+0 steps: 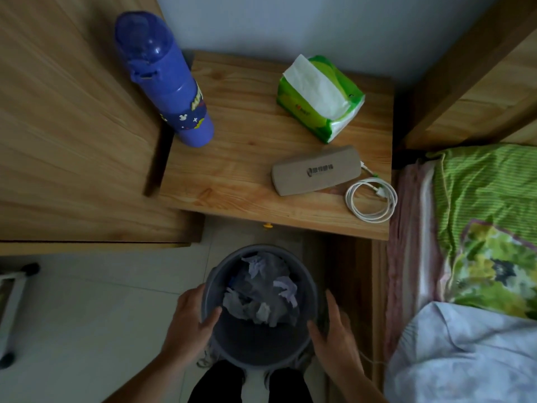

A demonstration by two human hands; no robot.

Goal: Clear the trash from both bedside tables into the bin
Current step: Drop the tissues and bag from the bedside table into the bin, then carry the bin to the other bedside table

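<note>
Wooden bedside table [247, 158] with bottle [165, 80], tissues [319, 97], case [316, 174], cable [370, 202].

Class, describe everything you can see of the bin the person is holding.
The bin is a round, dark grey bucket, apparently plastic, upright and open-topped, in front of the bedside table. Crumpled grey and pale lilac paper scraps lie inside. The left hand grips its rim, thumb inside; the right hand holds the opposite side.

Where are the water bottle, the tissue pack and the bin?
purple water bottle [174, 85], head view, mid-body.
green tissue pack [319, 97], head view, white tissue on top.
grey bin [255, 344], head view, inner wall near front rim.
</note>
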